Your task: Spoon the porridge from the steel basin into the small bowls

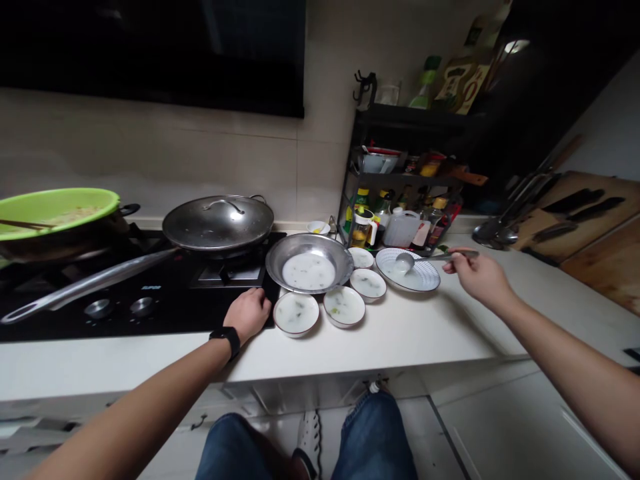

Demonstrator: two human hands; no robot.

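Metal-looking ladle (pixel 404 262) is over the patterned dish (pixel 432 275), right of the hob and toward the table's back edge; can't tell if it touches the bottom. Right hand (pixel 473 272) pinches the handle near its far end, thumb and fingers closed on it. Ladle should be light and stiff, but loaded it probably goes nose-heavy with a grip that far back; closer to the scoop gives more control. Wet metal likely slips. Dish is shallow, wide, dotted, looks like glazed ceramic: smooth, breakable, sloshes if tipped, so take it by opposite rims. Steel basin (pixel 277 268) to its left, flared rim, thin wall, cloudy white liquid with dark bits; rim looks good for two hands, weight shifts with the liquid. Nearest the table's front edge, the left bowl (pixel 296 335) and right bowl (pixel 345 326): small, round, pale, thin-rimmed, near full, probably fragile. Left hand (pixel 249 313) is curled loosely into a fist by the hob's right edge, just beside the left bowl, nothing visible in it. Hob (pixel 185 313) is glossy black; domed metal lid (pixel 210 223) on it. White table (pixel 425 340) is smooth.
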